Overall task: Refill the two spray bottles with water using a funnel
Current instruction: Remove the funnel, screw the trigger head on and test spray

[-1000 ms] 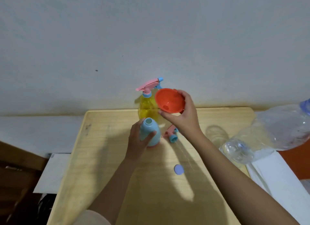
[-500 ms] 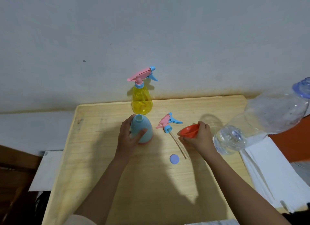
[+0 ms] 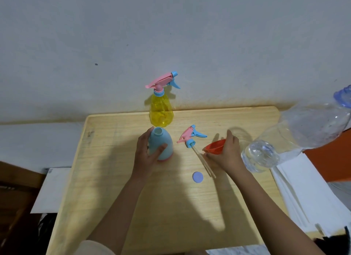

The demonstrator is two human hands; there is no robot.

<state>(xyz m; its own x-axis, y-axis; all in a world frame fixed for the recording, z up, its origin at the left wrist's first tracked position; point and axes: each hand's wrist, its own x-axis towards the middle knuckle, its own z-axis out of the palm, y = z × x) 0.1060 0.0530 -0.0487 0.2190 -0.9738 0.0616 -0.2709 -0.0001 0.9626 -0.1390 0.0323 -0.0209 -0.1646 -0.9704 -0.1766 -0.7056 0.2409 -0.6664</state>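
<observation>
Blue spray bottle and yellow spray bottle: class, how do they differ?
The blue spray bottle is opaque, the yellow spray bottle see-through. Blue's neck is open; yellow wears its trigger head. The left hand holds blue; yellow stands untouched. Both upright on the table.

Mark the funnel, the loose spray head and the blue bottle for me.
funnel [image 3: 213, 147], head view, orange inner wall.
loose spray head [image 3: 187, 134], head view, pink top.
blue bottle [image 3: 166, 137], head view, right shoulder.

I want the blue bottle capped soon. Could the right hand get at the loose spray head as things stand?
Probably yes: the spray head lies just beside the right hand, nothing between, though that hand holds the funnel.
</observation>
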